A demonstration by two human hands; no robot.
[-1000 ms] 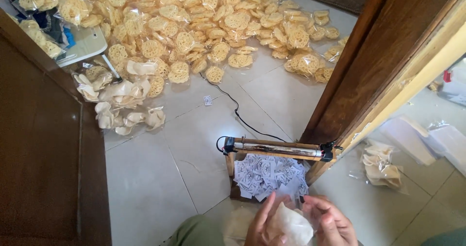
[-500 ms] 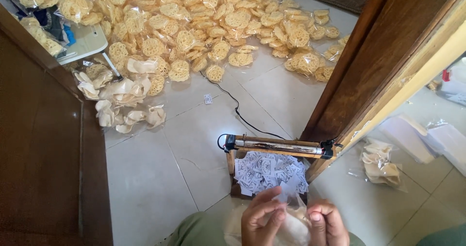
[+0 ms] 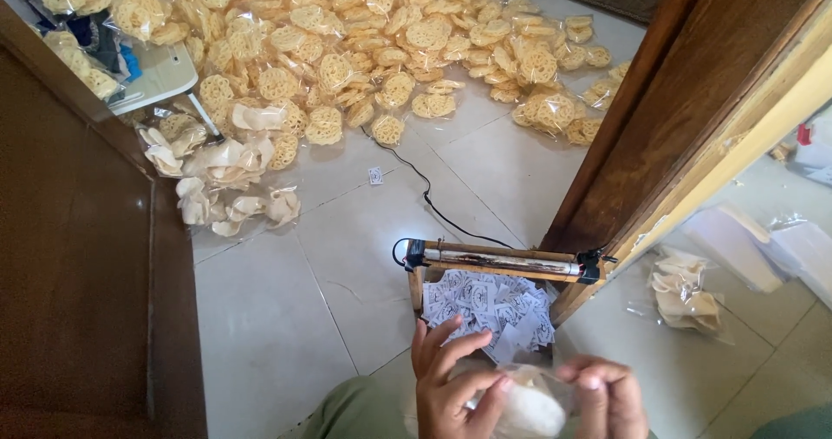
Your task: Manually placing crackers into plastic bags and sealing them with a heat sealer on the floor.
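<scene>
My left hand and my right hand hold a clear plastic bag with pale white crackers inside, low at the bottom edge of the head view. The fingers of both hands pinch the bag's top. Just beyond the hands stands a small wooden frame with a heat-sealer bar across its top. Under the bar lies a heap of small printed paper slips. A black cord runs from the sealer across the tiles.
Several bags of yellow lattice crackers cover the far floor. Bags of white crackers lie at left beside a dark wooden panel. A wooden door frame rises at right, with another cracker bag past it.
My hands have shifted the bag lower and toward me. The fingers have moved from the bag's sides up to its top. The sealer and slips have not moved.
</scene>
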